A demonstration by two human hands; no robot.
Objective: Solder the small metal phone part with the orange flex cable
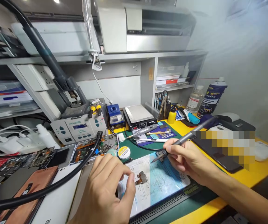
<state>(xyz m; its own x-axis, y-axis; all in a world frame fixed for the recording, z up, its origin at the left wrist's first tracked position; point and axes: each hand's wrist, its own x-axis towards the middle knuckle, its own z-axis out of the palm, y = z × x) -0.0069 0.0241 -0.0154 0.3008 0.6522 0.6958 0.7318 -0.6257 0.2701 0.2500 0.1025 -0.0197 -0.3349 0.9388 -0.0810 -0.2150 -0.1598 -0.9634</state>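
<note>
My right hand (190, 160) grips a grey soldering iron (182, 140) like a pen, its tip pointing down at the blue-and-white sheet (162, 183) on the green mat. My left hand (106, 189) is curled in a pinch over the sheet's left end; what its fingertips hold is too small to name. A small brown flex part (141, 178) lies on the sheet just right of those fingers. A round yellow-rimmed tin (124, 152) sits behind the left hand.
A thick black hose (54, 183) sweeps across the left. Phones and circuit boards (31, 161) crowd the left side. A soldering station (78, 129), hot plate (138, 116), bottles (212, 96) and a dark tablet (220, 155) ring the mat.
</note>
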